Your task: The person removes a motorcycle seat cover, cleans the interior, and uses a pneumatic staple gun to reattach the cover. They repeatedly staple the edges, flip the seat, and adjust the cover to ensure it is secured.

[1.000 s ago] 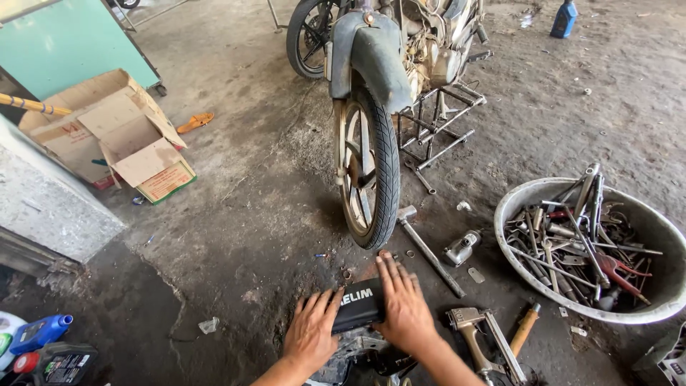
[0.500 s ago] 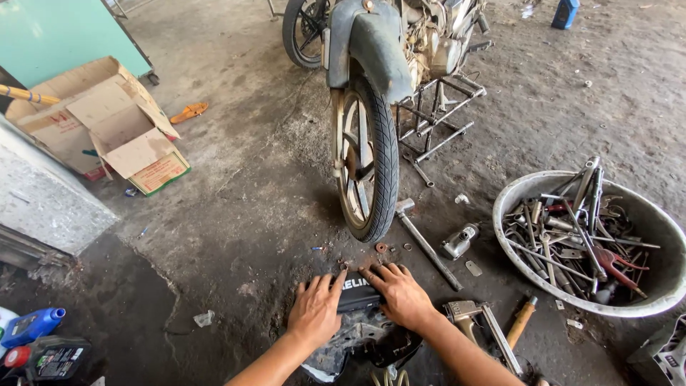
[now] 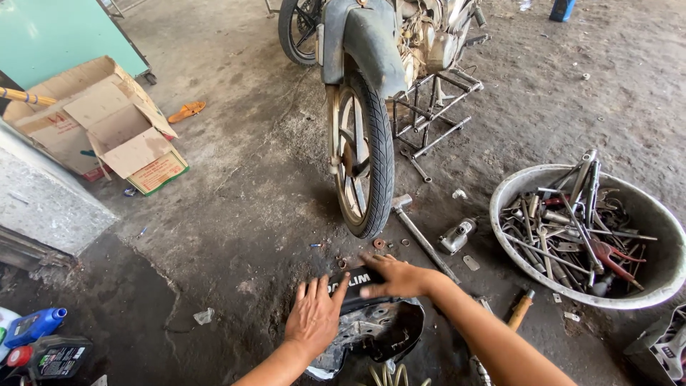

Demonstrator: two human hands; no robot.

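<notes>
A black plastic motorcycle cover (image 3: 382, 325) lies on the dirty concrete floor right in front of me. My left hand (image 3: 314, 318) rests flat on its left side, fingers spread. My right hand (image 3: 394, 277) presses on its top edge, fingers pointing left. Just beyond stands a motorcycle, its front wheel (image 3: 363, 161) upright and facing me. A few small washers and nuts (image 3: 379, 244) lie on the floor between the wheel and my hands.
A grey basin (image 3: 643, 289) full of wrenches and metal tools sits at the right. A long-handled hammer (image 3: 421, 232) and a small metal part (image 3: 457, 235) lie near the wheel. An open cardboard box (image 3: 100, 129) stands at the left; oil bottles (image 3: 32, 325) are at bottom left.
Both hands have stayed on the black cover while shifting slightly; the left now lies lower on it, the right across its top edge. The view has tilted down a little.
</notes>
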